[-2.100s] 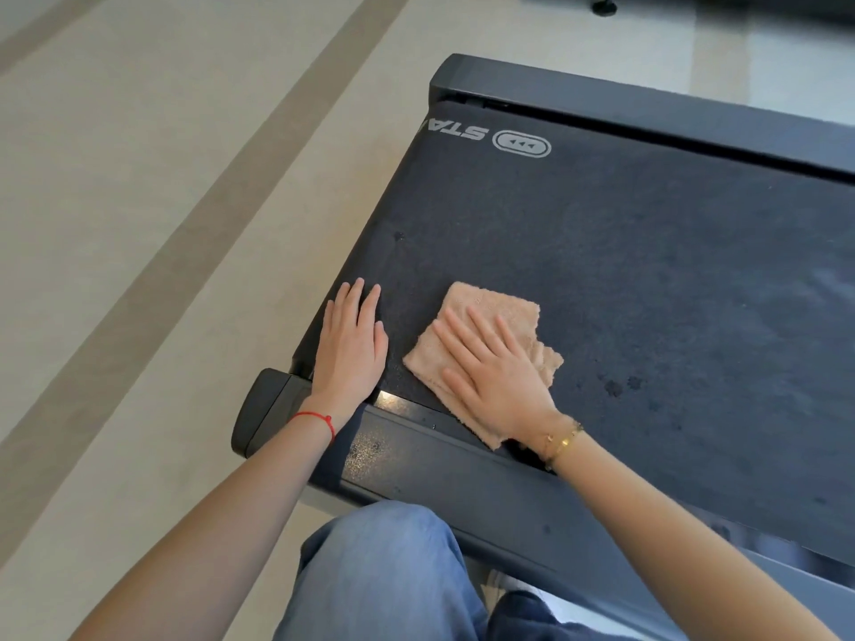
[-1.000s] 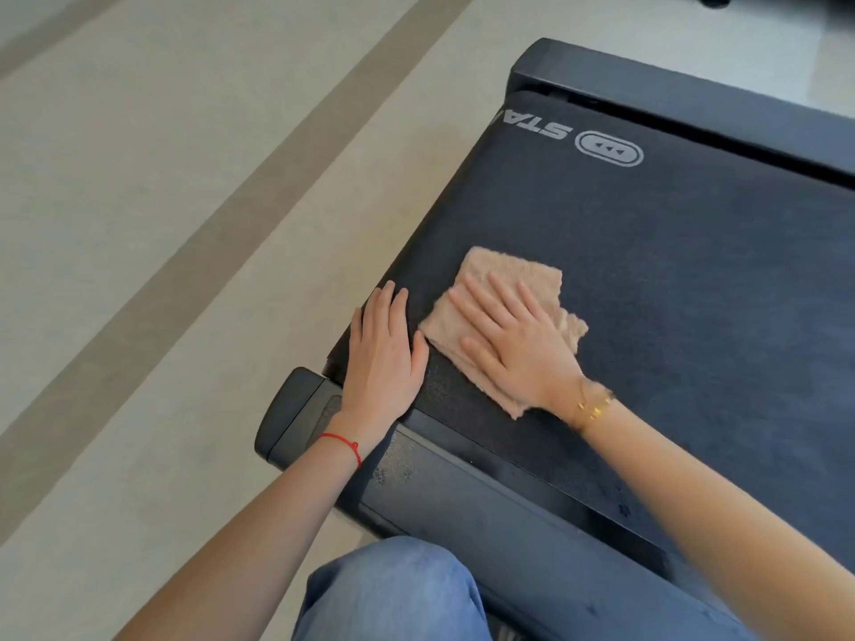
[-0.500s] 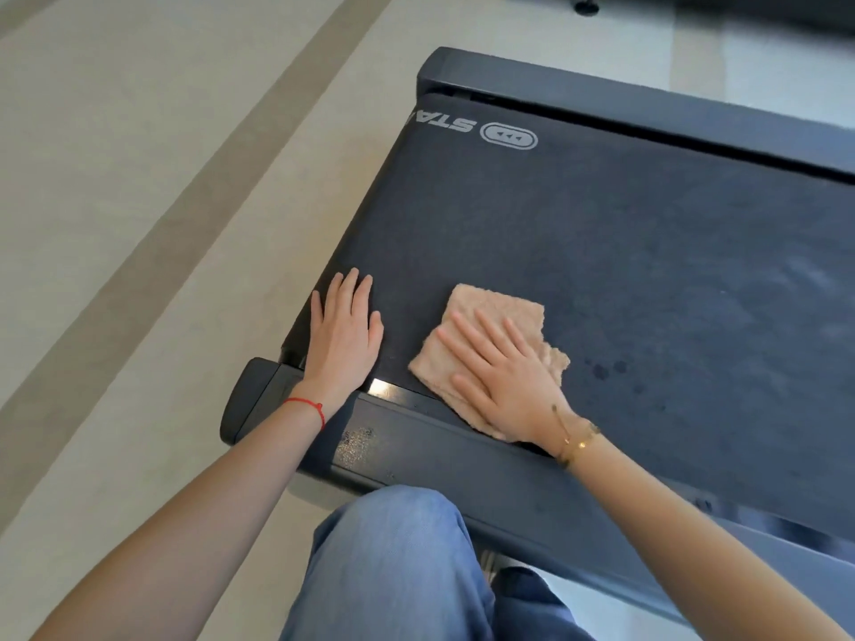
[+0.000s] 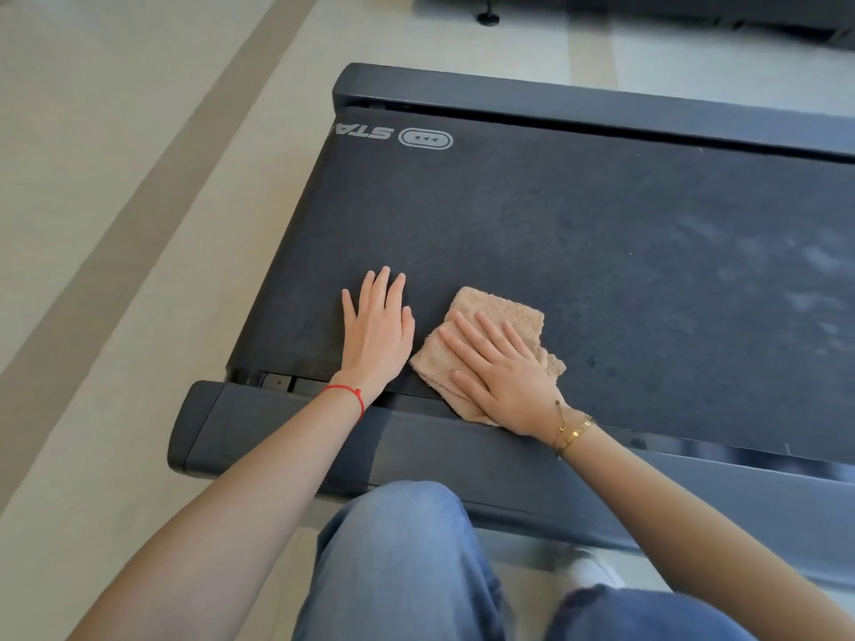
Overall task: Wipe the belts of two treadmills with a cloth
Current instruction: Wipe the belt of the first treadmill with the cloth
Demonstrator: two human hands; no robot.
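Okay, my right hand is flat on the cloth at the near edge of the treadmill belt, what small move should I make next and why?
Probably slide the cloth to the right along the belt. The right hand presses it flat near the belt's near left corner beside the left hand, while dark spots and pale smudges show farther right on the belt.

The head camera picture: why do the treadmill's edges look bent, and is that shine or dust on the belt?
Head view: the wide-angle lens bows the treadmill frame and floor stripes. Soft light leaves pale hazy patches on the belt at right; glare or dust, I cannot tell. The left hand, right hand and cloth are sharp.
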